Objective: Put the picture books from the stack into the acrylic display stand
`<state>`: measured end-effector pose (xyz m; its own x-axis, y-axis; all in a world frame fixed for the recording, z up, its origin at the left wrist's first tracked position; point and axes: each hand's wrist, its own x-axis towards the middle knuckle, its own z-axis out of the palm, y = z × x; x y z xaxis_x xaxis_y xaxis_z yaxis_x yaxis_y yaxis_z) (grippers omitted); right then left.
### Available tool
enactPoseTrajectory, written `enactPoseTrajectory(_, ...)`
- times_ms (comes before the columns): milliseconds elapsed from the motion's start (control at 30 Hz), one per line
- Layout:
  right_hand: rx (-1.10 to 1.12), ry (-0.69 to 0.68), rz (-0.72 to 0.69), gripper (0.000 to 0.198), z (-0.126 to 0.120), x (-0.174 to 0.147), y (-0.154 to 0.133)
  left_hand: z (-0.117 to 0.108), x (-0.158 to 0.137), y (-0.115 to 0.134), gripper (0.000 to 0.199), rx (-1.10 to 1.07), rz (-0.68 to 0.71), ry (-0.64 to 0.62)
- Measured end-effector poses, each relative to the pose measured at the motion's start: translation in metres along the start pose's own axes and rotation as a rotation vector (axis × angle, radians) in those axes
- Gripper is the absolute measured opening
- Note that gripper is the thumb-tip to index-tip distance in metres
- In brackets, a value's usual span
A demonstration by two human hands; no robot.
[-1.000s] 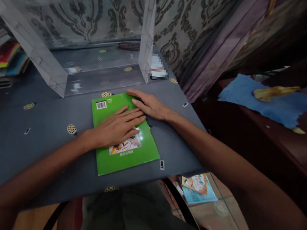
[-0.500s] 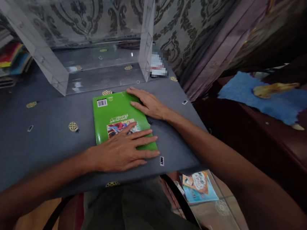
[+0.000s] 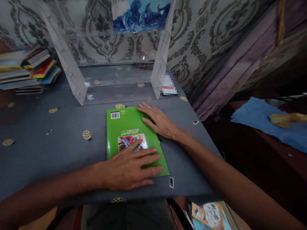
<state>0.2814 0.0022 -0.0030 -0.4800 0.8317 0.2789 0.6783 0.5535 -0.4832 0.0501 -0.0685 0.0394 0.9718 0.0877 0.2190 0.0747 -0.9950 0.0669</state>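
Observation:
A green book (image 3: 113, 133) lies flat on the grey patterned tablecloth (image 3: 65, 157), its back cover with a barcode and a small coloured picture facing up. Across its near part rests my left hand (image 3: 132, 165), fingers spread over the picture and the near right corner. My right hand (image 3: 159, 121) lies on the book's far right edge, fingers stretched out. Both palms face down. The pages inside are hidden.
Behind the book stands a clear acrylic rack (image 3: 77, 82). Stacked books (image 3: 24, 70) sit at the far left. Several booklets (image 3: 213, 222) lie below the table at the right. A blue cloth (image 3: 253, 117) bearing a yellowish object (image 3: 286, 119) covers a dark red surface.
The camera view has shifted up and left, so everything sits lower and further right. Both hands stay on the green book in nearly the same places.

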Motion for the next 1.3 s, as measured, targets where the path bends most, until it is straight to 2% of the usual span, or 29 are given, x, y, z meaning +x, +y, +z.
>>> enactPoseTrajectory(67, -0.029, 0.003, 0.009, 0.047, -0.002, 0.0, -0.001, 0.002, -0.008, -0.015, 0.034, 0.004, -0.062, 0.053)
enactPoseTrajectory(133, -0.084, 0.034, 0.002, 0.043, -0.005, 0.0, -0.006, 0.003, -0.018, -0.041, 0.033, 0.016, -0.185, 0.09)
enactPoseTrajectory(267, -0.141, 0.135, -0.141, 0.031, -0.006, 0.005, -0.037, 0.007, -0.041, -0.097, 0.031, 0.011, -0.544, 0.244)
enactPoseTrajectory(333, -0.092, 0.102, -0.272, 0.03, 0.0, 0.008, -0.062, 0.009, -0.048, -0.114, 0.032, -0.046, -0.581, 0.258)
enactPoseTrajectory(400, -0.039, -0.023, -0.395, 0.032, 0.011, 0.01, -0.088, 0.011, -0.051, -0.121, 0.034, -0.093, -0.585, 0.26)
enactPoseTrajectory(467, -0.021, -0.153, -0.436, 0.035, 0.023, 0.009, -0.108, 0.012, -0.052, -0.122, 0.035, -0.111, -0.584, 0.263)
enactPoseTrajectory(533, -0.031, -0.243, -0.413, 0.039, 0.032, 0.004, -0.121, 0.013, -0.052, -0.12, 0.036, -0.111, -0.582, 0.264)
enactPoseTrajectory(733, -0.002, -0.364, -0.378, 0.043, 0.028, -0.025, -0.14, 0.014, -0.053, -0.12, 0.035, -0.097, -0.572, 0.265)
enactPoseTrajectory(900, 0.032, -0.354, -0.409, 0.046, 0.03, -0.049, -0.147, 0.015, -0.053, -0.122, 0.034, -0.103, -0.577, 0.273)
enactPoseTrajectory(1067, -0.091, -0.264, -0.36, 0.046, 0.039, -0.058, -0.152, 0.014, -0.051, -0.118, 0.033, -0.088, -0.597, 0.272)
enactPoseTrajectory(1233, -0.149, -0.221, -0.32, 0.063, 0.041, -0.074, -0.157, 0.011, -0.053, -0.105, 0.03, -0.006, -0.586, 0.286)
enactPoseTrajectory(1300, -0.164, -0.209, -0.341, 0.059, 0.041, -0.084, -0.156, 0.008, -0.055, -0.097, 0.029, 0.038, -0.57, 0.267)
